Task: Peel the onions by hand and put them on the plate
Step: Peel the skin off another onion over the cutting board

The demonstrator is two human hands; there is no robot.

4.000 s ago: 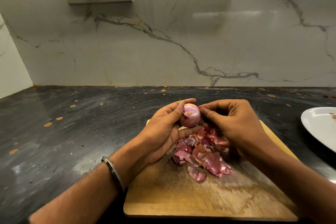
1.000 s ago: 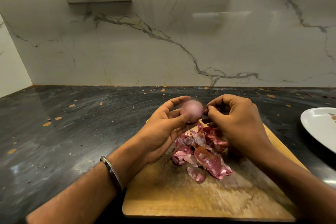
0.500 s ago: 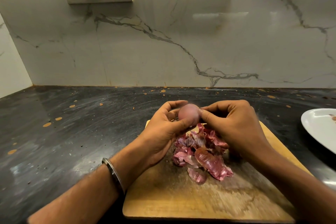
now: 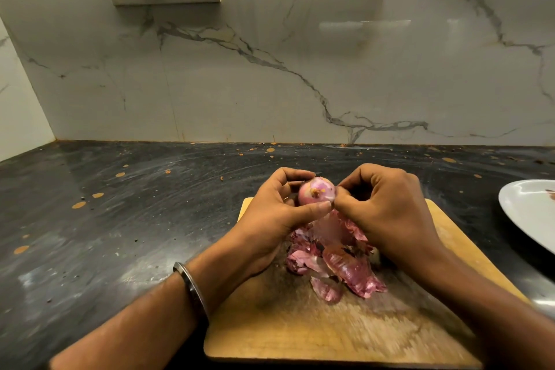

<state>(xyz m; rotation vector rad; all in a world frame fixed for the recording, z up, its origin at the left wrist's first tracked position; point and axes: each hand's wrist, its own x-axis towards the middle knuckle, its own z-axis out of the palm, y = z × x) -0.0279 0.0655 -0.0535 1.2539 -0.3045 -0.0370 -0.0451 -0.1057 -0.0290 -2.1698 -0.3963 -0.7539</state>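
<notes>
I see the onion [image 4: 316, 194] held up above the wooden board [image 4: 300, 330], small, round, pale pink and glossy, its root end (a little tan nub) facing me. My left hand [image 4: 277, 213] curls round it, thumb under, fingers over the top. My right hand [image 4: 387, 213] pinches a thin translucent strip of skin [image 4: 327, 227] hanging off it. Purple peelings [image 4: 339, 267] lie heaped on the board below. The white plate [image 4: 528, 213] sits well apart at right.
</notes>
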